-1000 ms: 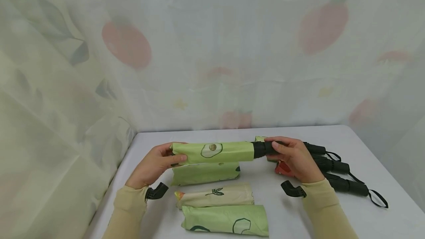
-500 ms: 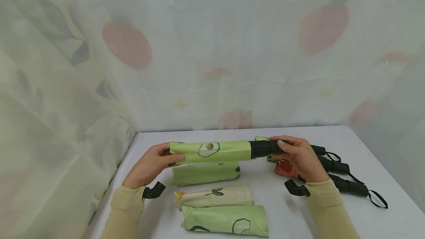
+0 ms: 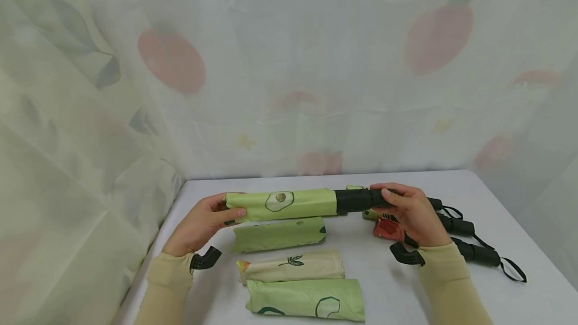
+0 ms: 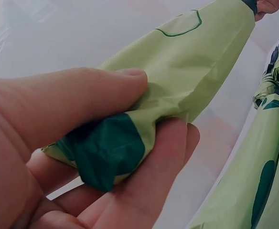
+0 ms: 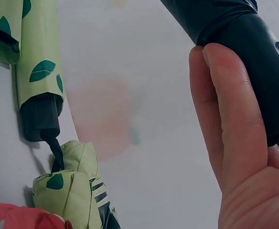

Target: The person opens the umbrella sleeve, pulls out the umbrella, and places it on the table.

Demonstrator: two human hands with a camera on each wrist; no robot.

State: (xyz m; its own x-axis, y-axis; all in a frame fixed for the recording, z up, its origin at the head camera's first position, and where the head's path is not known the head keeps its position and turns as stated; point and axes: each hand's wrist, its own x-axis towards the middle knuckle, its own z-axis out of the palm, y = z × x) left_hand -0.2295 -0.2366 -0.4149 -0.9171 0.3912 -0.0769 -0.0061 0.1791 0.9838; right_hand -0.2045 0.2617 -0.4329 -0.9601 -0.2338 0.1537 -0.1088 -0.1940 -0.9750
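A black folded umbrella [image 3: 358,200] sits partly inside a light green sleeve [image 3: 311,203] with an avocado print, level above the table. My left hand [image 3: 200,222] pinches the sleeve's left end between thumb and fingers; in the left wrist view the crumpled dark green end [image 4: 108,150] shows between them. My right hand [image 3: 411,212] grips the black handle end, and in the right wrist view its fingers wrap the smooth handle [image 5: 254,62]. A stretch of black umbrella is bare between the sleeve's mouth and my right hand.
Below the held umbrella lie a green sleeve [image 3: 280,234], a cream sleeve [image 3: 293,266] and another green sleeve [image 3: 311,300]. Several black-handled umbrellas [image 3: 474,252] with wrist straps lie at right, one with a red end [image 3: 388,229]. A sleeved umbrella [image 5: 39,81] lies nearby.
My right hand has moved right with the handle while my left hand has shifted slightly left with the sleeve. More of the black umbrella shows outside the sleeve.
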